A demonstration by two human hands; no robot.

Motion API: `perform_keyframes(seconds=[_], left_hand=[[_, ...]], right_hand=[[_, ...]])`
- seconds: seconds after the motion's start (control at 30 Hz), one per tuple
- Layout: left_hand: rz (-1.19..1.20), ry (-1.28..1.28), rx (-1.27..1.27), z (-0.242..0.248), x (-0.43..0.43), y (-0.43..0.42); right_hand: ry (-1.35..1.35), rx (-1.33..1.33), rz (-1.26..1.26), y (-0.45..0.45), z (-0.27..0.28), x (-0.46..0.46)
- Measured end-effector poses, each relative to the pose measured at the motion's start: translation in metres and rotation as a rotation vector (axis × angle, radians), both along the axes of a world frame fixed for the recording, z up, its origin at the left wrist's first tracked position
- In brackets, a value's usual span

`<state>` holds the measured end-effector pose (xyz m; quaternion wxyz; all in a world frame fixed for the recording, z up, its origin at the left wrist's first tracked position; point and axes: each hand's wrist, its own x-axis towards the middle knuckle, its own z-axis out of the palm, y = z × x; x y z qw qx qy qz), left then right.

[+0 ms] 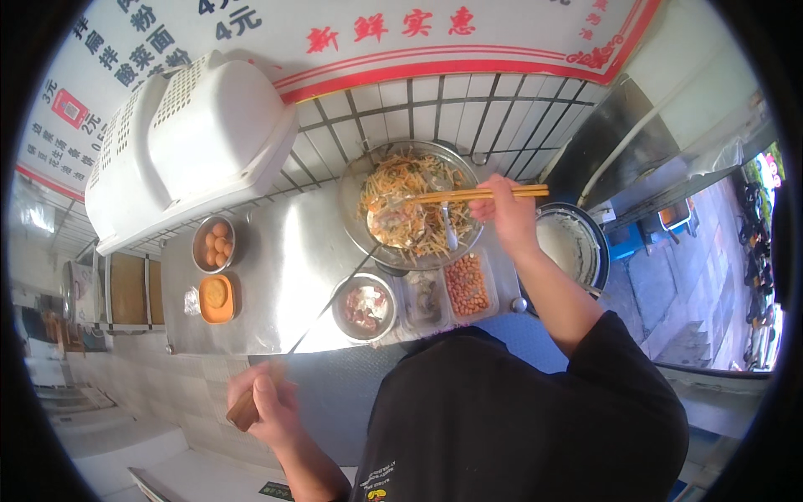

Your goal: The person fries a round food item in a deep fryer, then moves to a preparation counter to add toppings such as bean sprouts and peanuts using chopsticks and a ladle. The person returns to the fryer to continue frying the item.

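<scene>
My left hand point(266, 398) grips the wooden handle point(243, 411) of a long-shafted ladle. Its thin dark metal shaft point(323, 309) runs up to the rim of a large metal bowl point(352, 241) of shredded vegetables point(401, 169). At the shaft's far end, over the vegetables, is a round portion of white food with pinkish pieces point(392, 221); the ladle's head is largely hidden under it. In my right hand point(502, 210) is a pair of wooden chopsticks point(464, 195), tips at the shreds by that portion. A metal spoon point(449, 227) rests in the bowl.
Near the table's front edge stand a metal bowl of raw-looking meat point(364, 307), a plastic tub of greyish food point(424, 298) and a tub of peanuts point(467, 287). Eggs in a bowl point(219, 245) and an orange dish point(216, 299) sit left. Right is a white-filled pot point(568, 245).
</scene>
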<state>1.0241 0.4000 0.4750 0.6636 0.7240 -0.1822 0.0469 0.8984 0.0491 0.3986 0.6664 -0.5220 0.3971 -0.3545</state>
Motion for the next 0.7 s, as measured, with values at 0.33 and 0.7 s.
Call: perform_keyframes(seconds=[0.33, 0.7], left_hand=[[-0.045, 0.02, 0.03, -0.001, -0.006, 0.01], [-0.031, 0.06, 0.047, -0.001, -0.003, 0.01]], right_hand=[[0.116, -0.166, 0.123, 0.016, -0.014, 0.014], [0.116, -0.056, 0.123, 0.004, -0.007, 0.019]])
